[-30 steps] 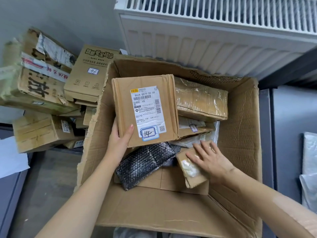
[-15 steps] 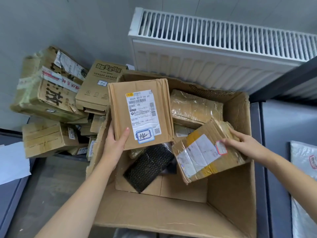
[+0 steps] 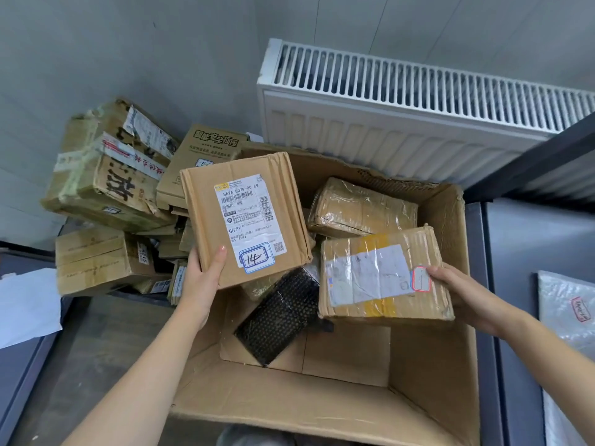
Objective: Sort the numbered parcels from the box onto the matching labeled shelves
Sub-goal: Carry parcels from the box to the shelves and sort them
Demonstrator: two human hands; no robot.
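Note:
My left hand (image 3: 201,281) grips the lower left corner of a flat cardboard parcel (image 3: 206,220) whose label reads 14, held upright above the big open cardboard box (image 3: 289,400). My right hand (image 3: 457,294) holds the right end of a taped brown parcel (image 3: 383,249) with a white label and a red-edged sticker, lifted over the box. Inside the box lie a black bubble-wrap parcel (image 3: 280,313) and a tape-wrapped brown parcel (image 3: 360,207) at the back.
A heap of worn cardboard boxes (image 3: 106,175) is stacked to the left against the wall. A white radiator (image 3: 418,120) stands behind the box. Grey surfaces flank the box; a white plastic mailer (image 3: 566,320) lies at right, white paper (image 3: 25,304) at left.
My right hand took the taped parcel from the box bottom and raised it, turning its label up. The parcel marked 14 stayed in my left hand. The view pulled back and upward.

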